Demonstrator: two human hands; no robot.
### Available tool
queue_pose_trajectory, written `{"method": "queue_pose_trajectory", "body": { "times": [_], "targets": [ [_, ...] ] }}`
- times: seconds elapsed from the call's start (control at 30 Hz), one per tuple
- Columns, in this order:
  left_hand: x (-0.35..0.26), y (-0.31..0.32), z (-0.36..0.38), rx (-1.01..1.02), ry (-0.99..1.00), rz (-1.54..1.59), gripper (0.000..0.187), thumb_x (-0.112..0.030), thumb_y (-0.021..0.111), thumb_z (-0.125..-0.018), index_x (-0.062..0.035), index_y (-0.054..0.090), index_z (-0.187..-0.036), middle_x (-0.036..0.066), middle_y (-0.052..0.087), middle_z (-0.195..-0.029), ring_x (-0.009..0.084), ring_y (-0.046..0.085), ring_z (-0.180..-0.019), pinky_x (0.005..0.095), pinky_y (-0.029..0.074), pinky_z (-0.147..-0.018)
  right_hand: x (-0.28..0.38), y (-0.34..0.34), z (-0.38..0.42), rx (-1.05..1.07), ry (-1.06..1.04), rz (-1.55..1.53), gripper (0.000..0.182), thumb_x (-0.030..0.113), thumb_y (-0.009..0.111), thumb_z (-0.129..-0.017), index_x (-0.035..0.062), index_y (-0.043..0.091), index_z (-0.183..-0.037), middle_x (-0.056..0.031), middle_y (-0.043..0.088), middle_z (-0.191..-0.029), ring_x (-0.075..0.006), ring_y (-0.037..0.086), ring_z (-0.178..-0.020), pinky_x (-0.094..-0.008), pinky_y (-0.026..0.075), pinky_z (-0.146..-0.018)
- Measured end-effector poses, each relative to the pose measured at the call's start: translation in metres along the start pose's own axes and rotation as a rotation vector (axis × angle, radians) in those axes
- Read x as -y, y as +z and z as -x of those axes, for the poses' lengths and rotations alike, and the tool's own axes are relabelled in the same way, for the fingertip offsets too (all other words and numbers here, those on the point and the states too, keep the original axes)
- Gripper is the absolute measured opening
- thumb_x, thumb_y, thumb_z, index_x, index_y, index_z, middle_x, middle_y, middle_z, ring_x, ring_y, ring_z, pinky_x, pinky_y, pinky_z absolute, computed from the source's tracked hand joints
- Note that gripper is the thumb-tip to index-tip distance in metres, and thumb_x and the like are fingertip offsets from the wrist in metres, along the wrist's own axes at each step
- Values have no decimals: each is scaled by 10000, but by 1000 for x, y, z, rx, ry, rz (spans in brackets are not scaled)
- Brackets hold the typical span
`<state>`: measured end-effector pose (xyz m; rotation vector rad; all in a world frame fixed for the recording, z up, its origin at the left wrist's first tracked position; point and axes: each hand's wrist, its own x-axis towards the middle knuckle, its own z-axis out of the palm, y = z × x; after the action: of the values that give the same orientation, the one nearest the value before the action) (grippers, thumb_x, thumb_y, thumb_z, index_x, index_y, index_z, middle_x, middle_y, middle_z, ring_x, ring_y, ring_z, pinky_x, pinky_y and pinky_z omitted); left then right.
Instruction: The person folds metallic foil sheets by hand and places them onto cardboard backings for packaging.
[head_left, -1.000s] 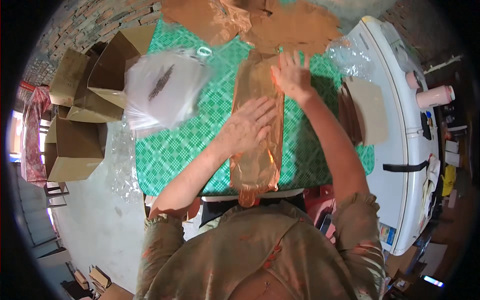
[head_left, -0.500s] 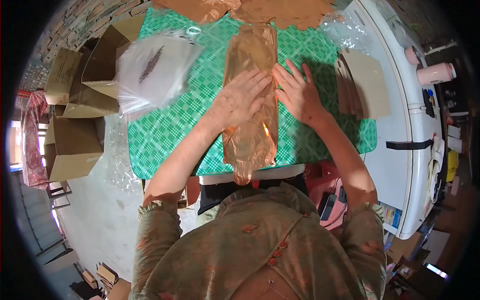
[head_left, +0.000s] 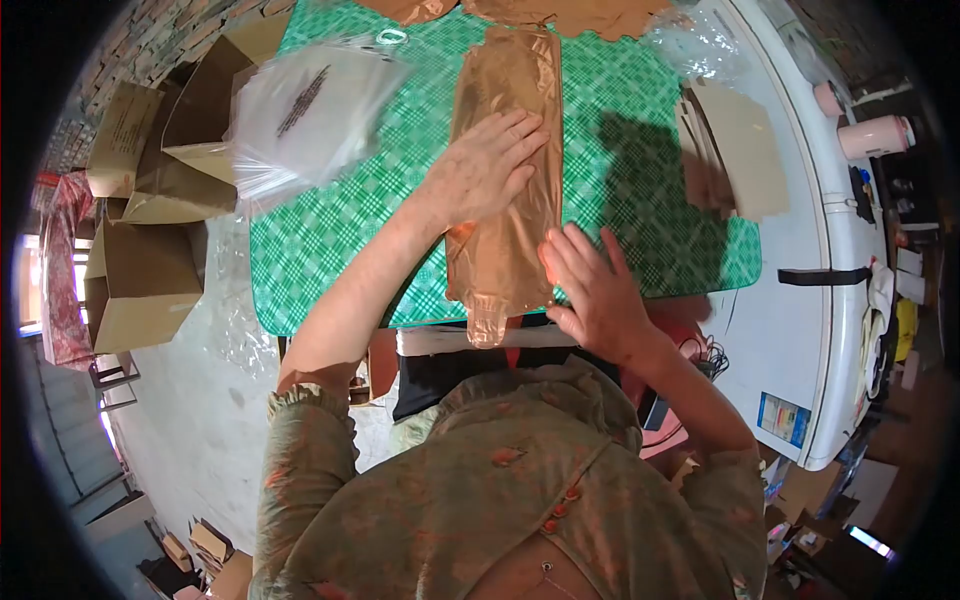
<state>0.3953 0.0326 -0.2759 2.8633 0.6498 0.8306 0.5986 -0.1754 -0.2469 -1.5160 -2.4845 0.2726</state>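
While the long copper-coloured bag (head_left: 505, 170) lay lengthwise on the green checked tabletop (head_left: 330, 270), its near end hanging just over the near edge, the person's left hand (head_left: 487, 165) was pressed flat on its middle with fingers spread. The right hand (head_left: 592, 290) rested open at the bag's lower right edge, fingertips touching the film and pinching nothing. Judging from this, the step was smoothing and flattening the bag, and it looked best done by keeping the left palm as an anchor while the right stroked outward toward the near end, so trapped air left through the overhanging tip rather than wrinkling the film. A stack of clear plastic bags (head_left: 305, 115) lay at the tabletop's left edge and flat cardboard pieces (head_left: 735, 150) at the right, both well apart from the work
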Motion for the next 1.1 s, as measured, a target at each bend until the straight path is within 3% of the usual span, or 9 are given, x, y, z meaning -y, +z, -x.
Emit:
{"method": "queue_pose_trajectory", "body": {
  "times": [0.13,0.23,0.37,0.5,0.63,0.67,0.83,0.93,1.1],
  "targets": [
    [1,1,0,28,-17,0,516,-226,593,-1050,-52,552,-1534,173,542,-1586,353,455,-1515,480,340,-1283,7,2,20,-11,-97,-60,722,257,734,-896,6,512,-1535,-155,481,-1622,-351,402,-1539,-611,230,-1287],
    [2,1,0,51,-21,-13,521,-229,589,-1052,-50,547,-1539,174,534,-1594,353,446,-1522,483,331,-1288,-4,3,21,-120,-199,-74,684,289,730,-896,20,541,-1496,-130,478,-1603,-305,395,-1541,-570,235,-1295],
    [4,2,1,48,-6,-14,536,-229,595,-1046,-48,538,-1547,174,527,-1599,355,439,-1527,489,327,-1289,-1,-1,3,-231,-111,-77,795,341,806,-847,3,520,-1507,-183,531,-1550,-359,433,-1510,-575,281,-1275],
    [0,-2,0,62,-8,14,551,-227,601,-1040,-40,529,-1554,178,518,-1605,359,432,-1532,496,323,-1289,-8,-4,0,-89,-114,-65,855,396,835,-808,4,528,-1502,-189,538,-1547,-384,442,-1498,-572,267,-1272],
    [-4,-2,2,60,-28,57,560,-224,604,-1038,-28,522,-1556,184,510,-1611,364,429,-1534,507,319,-1286,-29,-20,-13,-232,-120,-107,666,379,677,-959,6,536,-1492,-156,556,-1530,-358,442,-1504,-540,248,-1286],
    [-5,-2,3,61,-28,61,557,-226,604,-1037,-25,526,-1551,187,511,-1610,367,430,-1533,510,319,-1285,-35,-22,-23,-246,-112,-65,633,337,604,-995,-23,509,-1506,-188,538,-1540,-378,445,-1497,-531,263,-1280],
    [-5,1,5,69,-21,52,543,-259,608,-1032,-9,557,-1511,199,522,-1594,382,435,-1524,516,315,-1285,-52,-25,-89,-234,-106,-55,703,283,608,-991,-90,418,-1556,-264,439,-1617,-413,401,-1524,-526,281,-1277],
    [-5,0,4,26,20,85,543,-255,686,-952,-29,608,-1439,164,525,-1584,352,458,-1492,514,374,-1250,-60,-6,-116,-270,-115,-198,760,260,635,-1000,-90,336,-1605,-280,397,-1649,-430,347,-1560,-516,271,-1289],
    [-9,-1,3,27,-28,48,549,-320,661,-975,-60,609,-1456,144,516,-1589,333,414,-1527,498,325,-1287,-86,15,-142,-263,-66,-100,743,380,545,-1080,-84,326,-1617,-294,385,-1652,-434,334,-1569,-527,238,-1299]
  ]
}}
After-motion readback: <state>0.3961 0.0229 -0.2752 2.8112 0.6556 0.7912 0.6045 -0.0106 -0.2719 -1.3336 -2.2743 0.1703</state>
